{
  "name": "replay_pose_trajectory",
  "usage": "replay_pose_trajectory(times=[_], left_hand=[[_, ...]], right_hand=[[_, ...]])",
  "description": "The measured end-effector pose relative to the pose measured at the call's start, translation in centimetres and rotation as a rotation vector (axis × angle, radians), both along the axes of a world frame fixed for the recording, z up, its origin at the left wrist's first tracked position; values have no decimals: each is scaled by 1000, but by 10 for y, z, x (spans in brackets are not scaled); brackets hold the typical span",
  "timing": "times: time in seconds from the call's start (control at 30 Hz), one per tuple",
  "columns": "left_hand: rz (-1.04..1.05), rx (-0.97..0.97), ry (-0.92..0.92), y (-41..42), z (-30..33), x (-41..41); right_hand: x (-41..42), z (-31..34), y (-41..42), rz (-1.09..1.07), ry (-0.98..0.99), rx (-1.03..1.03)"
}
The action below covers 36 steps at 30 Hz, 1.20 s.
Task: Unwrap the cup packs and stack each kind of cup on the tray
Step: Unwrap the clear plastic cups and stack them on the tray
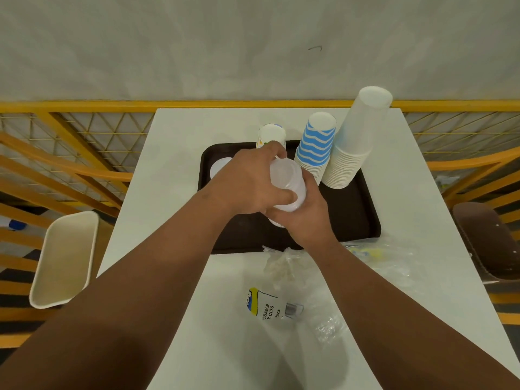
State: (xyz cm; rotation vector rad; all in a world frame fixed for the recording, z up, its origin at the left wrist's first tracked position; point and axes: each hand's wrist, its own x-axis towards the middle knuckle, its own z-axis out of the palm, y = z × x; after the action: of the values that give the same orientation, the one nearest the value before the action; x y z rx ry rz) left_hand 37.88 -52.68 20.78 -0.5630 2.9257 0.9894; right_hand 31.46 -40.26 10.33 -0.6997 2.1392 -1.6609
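White table (180, 277); dark tray (354, 218), clear wrappers (281, 305) directly on top

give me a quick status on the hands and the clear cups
Both hands, left and right, grip the clear cup stack above the tray. Striped stack and white stack already standing there. Empty wrappers lie nearer, not blocking.

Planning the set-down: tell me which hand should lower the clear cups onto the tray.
Probably the right hand: it grips the clear cup stack low, nearest the brown tray, over bare tray surface. The left hand grips the upper part, so it could steady and then let go.
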Motion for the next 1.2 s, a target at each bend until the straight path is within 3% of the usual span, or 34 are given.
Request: replay_pose_trajectory(times=[0.2, 0.37, 0.5, 0.63, 1.2], left_hand=[[57, -23, 113, -8, 9, 5], [281, 32, 222, -58, 14, 10], [330, -67, 49, -98, -18, 3], [191, -106, -89, -109, -53, -9], [-33, -250, -312, -118, -92, -31]], right_hand=[[1, -4, -6, -30, -16, -71], [-1, -8, -8, -19, 21, -44], [-2, -11, -9, -16, 12, -28], [-3, -15, -12, -21, 10, -26], [-5, -22, -10, -12, 32, 33]])
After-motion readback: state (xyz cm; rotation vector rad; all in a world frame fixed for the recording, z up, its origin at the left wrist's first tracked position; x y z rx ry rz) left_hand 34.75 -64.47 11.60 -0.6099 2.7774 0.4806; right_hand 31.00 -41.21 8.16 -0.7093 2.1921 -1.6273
